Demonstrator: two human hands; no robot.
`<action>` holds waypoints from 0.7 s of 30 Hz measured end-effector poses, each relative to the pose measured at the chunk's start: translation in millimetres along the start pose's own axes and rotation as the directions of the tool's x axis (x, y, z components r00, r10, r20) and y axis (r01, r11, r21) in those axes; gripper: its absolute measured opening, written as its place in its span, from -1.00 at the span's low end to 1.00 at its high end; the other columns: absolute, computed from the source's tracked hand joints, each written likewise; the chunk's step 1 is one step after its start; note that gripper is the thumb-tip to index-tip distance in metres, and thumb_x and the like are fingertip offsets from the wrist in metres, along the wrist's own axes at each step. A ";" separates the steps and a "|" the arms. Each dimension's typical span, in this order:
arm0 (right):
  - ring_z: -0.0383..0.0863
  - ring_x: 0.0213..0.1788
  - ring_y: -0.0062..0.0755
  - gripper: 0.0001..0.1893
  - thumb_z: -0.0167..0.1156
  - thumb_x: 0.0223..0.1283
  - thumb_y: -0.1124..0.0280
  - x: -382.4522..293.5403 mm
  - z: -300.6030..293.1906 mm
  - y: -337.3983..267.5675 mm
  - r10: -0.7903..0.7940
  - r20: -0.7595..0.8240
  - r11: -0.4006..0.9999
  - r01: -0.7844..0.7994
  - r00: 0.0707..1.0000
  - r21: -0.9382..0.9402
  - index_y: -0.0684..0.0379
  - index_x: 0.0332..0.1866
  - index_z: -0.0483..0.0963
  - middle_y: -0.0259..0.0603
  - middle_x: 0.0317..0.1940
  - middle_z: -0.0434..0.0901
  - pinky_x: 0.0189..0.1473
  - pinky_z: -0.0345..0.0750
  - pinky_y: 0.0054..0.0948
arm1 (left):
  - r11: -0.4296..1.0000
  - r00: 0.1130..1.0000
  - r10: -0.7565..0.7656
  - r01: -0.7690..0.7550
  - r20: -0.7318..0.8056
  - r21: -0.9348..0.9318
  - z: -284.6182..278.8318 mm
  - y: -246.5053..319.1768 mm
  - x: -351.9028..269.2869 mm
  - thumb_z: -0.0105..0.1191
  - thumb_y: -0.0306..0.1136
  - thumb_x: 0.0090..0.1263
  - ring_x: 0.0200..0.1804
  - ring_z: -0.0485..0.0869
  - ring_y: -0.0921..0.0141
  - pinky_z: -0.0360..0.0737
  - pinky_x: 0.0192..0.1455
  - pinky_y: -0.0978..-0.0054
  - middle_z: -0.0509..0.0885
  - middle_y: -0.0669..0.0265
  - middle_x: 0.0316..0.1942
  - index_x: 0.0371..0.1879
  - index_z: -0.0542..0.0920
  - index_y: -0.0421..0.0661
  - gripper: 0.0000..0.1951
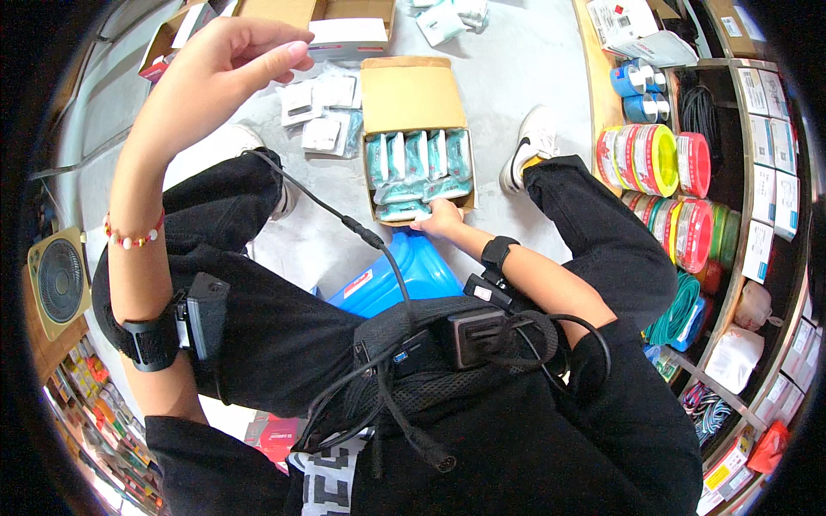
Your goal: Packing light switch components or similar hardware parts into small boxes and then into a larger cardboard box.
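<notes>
My left hand (242,61) is raised at the upper left, fingers loosely bent and thumb a little apart, with nothing visible in it. On the floor between my feet stands an open cardboard box (373,200), its lid flap (413,93) folded back. Bagged packets (416,155) in teal and white wrapping fill it in rows. My right hand (444,218) is at the near right corner of this box, thumb over the front edge. Its fingers are partly hidden, so I cannot tell whether they grip the rim or a packet. Beneath the hand is a blue plastic stool (406,267).
Loose bagged white pieces (326,109) lie left of the box, and more packets (442,22) lie beyond it. Another open carton (348,39) stands behind. Wire coils (645,158) and cans (629,80) line the right shelf. A box fan (59,274) is left. A cable (329,209) crosses my legs.
</notes>
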State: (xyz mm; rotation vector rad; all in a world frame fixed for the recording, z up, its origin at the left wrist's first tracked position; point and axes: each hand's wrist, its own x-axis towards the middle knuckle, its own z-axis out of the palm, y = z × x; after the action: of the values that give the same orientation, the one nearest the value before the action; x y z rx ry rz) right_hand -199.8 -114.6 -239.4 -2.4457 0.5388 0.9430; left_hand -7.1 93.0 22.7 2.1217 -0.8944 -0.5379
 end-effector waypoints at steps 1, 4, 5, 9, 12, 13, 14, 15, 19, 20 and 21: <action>0.49 -0.25 -0.23 -0.45 0.28 -0.50 0.05 -0.4 -0.2 0.5 -0.003 -0.009 1.000 0.003 1.000 0.003 0.28 -0.35 0.46 -0.02 -0.34 0.49 -0.19 0.36 -0.39 | 1.000 1.000 -0.001 0.001 -0.003 -0.002 -0.1 2.4 0.5 -0.13 -0.26 0.21 -0.32 0.48 0.55 0.39 -0.26 0.67 0.55 0.26 -0.35 -0.16 0.42 -0.24 -0.68; 0.48 -0.24 -0.22 -0.46 0.28 -0.48 0.08 -1.2 -0.2 -0.2 -0.036 0.015 0.999 0.036 0.999 0.037 0.29 -0.34 0.46 -0.01 -0.34 0.49 -0.19 0.35 -0.39 | 0.997 0.996 -0.081 0.081 0.036 -0.014 0.7 11.4 2.4 -0.12 -0.27 0.20 -0.33 0.48 0.54 0.40 -0.25 0.66 0.55 0.25 -0.36 -0.17 0.42 -0.26 -0.68; 0.48 -0.24 -0.22 -0.46 0.28 -0.48 0.08 -1.4 0.1 -0.9 -0.038 0.016 0.999 0.037 0.999 0.036 0.29 -0.34 0.46 -0.01 -0.34 0.49 -0.19 0.35 -0.39 | 0.998 0.998 -0.057 0.057 0.033 0.007 1.4 12.2 2.9 -0.12 -0.28 0.20 -0.34 0.48 0.54 0.40 -0.24 0.66 0.55 0.25 -0.36 -0.17 0.41 -0.27 -0.68; 0.48 -0.23 -0.21 -0.46 0.28 -0.48 0.07 -2.9 6.1 1.9 -0.059 -0.050 0.998 0.060 0.997 0.013 0.29 -0.36 0.46 0.00 -0.35 0.49 -0.17 0.33 -0.38 | 0.997 0.998 -0.037 0.034 0.042 0.069 2.6 14.8 6.3 -0.12 -0.29 0.20 -0.32 0.49 0.53 0.40 -0.22 0.65 0.55 0.24 -0.35 -0.17 0.41 -0.28 -0.68; 0.49 -0.27 -0.22 -0.47 0.28 -0.50 0.06 -2.3 6.5 6.9 -0.102 -0.101 0.995 0.103 0.990 0.002 0.29 -0.39 0.47 -0.01 -0.39 0.49 -0.19 0.34 -0.38 | 0.996 0.998 -0.036 0.032 0.045 0.082 4.3 16.9 8.5 -0.11 -0.30 0.19 -0.28 0.50 0.52 0.41 -0.22 0.66 0.55 0.23 -0.34 -0.17 0.41 -0.29 -0.68; 0.50 -0.30 -0.22 -0.47 0.28 -0.51 0.05 -2.4 5.4 8.3 -0.133 -0.124 0.991 0.134 0.983 0.000 0.29 -0.42 0.47 -0.01 -0.43 0.50 -0.22 0.35 -0.38 | 0.996 0.998 -0.037 0.033 0.043 0.082 4.5 16.7 8.1 -0.11 -0.30 0.19 -0.28 0.50 0.52 0.41 -0.22 0.66 0.55 0.23 -0.34 -0.17 0.41 -0.29 -0.68; 0.50 -0.30 -0.22 -0.47 0.28 -0.51 0.05 -2.0 3.2 9.7 -0.135 -0.124 0.991 0.136 0.983 -0.003 0.29 -0.42 0.47 -0.01 -0.43 0.50 -0.22 0.35 -0.38 | 0.997 0.999 -0.036 0.034 0.034 0.072 5.1 16.2 7.7 -0.10 -0.32 0.19 -0.27 0.50 0.51 0.41 -0.21 0.65 0.54 0.22 -0.34 -0.18 0.41 -0.29 -0.69; 0.51 -0.35 -0.23 -0.47 0.28 -0.51 0.02 0.6 -1.5 11.7 -0.133 -0.059 0.991 0.134 0.989 0.015 0.29 -0.43 0.48 -0.02 -0.47 0.50 -0.27 0.37 -0.39 | 0.997 0.999 -0.032 0.030 0.021 0.064 5.0 16.0 8.2 -0.10 -0.33 0.19 -0.25 0.50 0.50 0.41 -0.20 0.65 0.54 0.21 -0.34 -0.18 0.41 -0.30 -0.70; 0.52 -0.47 -0.25 -0.43 0.17 -0.43 -0.12 2.4 -26.0 13.1 -0.231 0.174 0.964 0.249 0.957 -0.093 0.30 -0.49 0.50 0.00 -0.58 0.50 -0.38 0.42 -0.40 | 0.981 0.999 -0.044 0.043 0.001 0.190 8.0 19.1 4.3 -0.10 -0.37 0.19 -0.27 0.52 0.47 0.44 -0.20 0.60 0.54 0.19 -0.35 -0.22 0.43 -0.30 -0.73; 0.52 -0.47 -0.22 -0.44 0.12 -0.39 -0.13 11.6 -29.3 16.2 -0.317 0.227 0.935 0.344 0.921 -0.088 0.29 -0.54 0.51 -0.01 -0.59 0.50 -0.38 0.41 -0.40 | 0.987 0.998 -0.059 0.058 -0.002 0.152 8.2 19.3 2.1 -0.10 -0.37 0.18 -0.27 0.52 0.47 0.44 -0.21 0.61 0.54 0.19 -0.36 -0.22 0.43 -0.29 -0.73; 0.51 -0.49 -0.31 -0.53 0.11 -0.28 -0.03 9.9 -48.4 1.4 -0.355 0.343 0.906 0.410 0.870 -0.104 0.27 -0.49 0.50 -0.09 -0.59 0.51 -0.38 0.41 -0.43 | 0.990 0.997 -0.082 0.082 -0.006 0.116 7.2 17.5 -2.8 -0.09 -0.37 0.18 -0.28 0.52 0.47 0.44 -0.22 0.61 0.54 0.19 -0.37 -0.21 0.43 -0.28 -0.74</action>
State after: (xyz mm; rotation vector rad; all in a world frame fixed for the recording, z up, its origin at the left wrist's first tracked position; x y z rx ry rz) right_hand -168.5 -144.0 -214.8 -2.3499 -0.1495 1.2123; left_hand -20.8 83.4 32.0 2.2717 -0.8585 -0.5376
